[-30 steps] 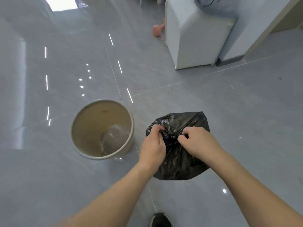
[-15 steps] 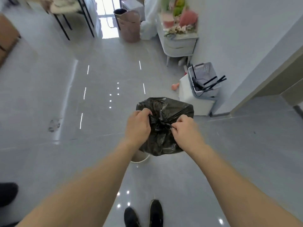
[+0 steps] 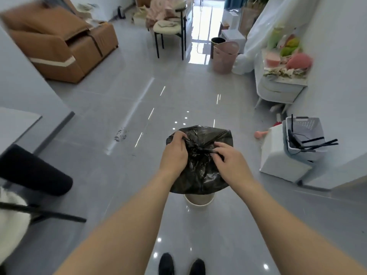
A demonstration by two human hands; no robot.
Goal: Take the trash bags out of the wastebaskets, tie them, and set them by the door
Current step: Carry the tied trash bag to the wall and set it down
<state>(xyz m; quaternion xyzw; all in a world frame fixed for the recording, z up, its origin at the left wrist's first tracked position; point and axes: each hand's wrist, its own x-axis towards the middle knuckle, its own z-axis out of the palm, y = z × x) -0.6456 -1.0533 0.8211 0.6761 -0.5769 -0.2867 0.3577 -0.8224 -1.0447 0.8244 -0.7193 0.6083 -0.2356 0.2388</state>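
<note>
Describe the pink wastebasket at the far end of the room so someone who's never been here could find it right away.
Look to the bright glass doorway at the far end of the grey floor. Just right of it, beside a white draped sheet, stands the pink wastebasket. A smaller black bin stands right behind it; the pink one is taller, pale and nearer the camera.

Two bare forearms, extended forward and converging. Left hand (image 3: 174,155): fingers curled, gripping gathered black bag (image 3: 200,175) plastic at the neck. Right hand (image 3: 231,162): fingers bent, pinching plastic opposite. Hands close together, not touching.
</note>
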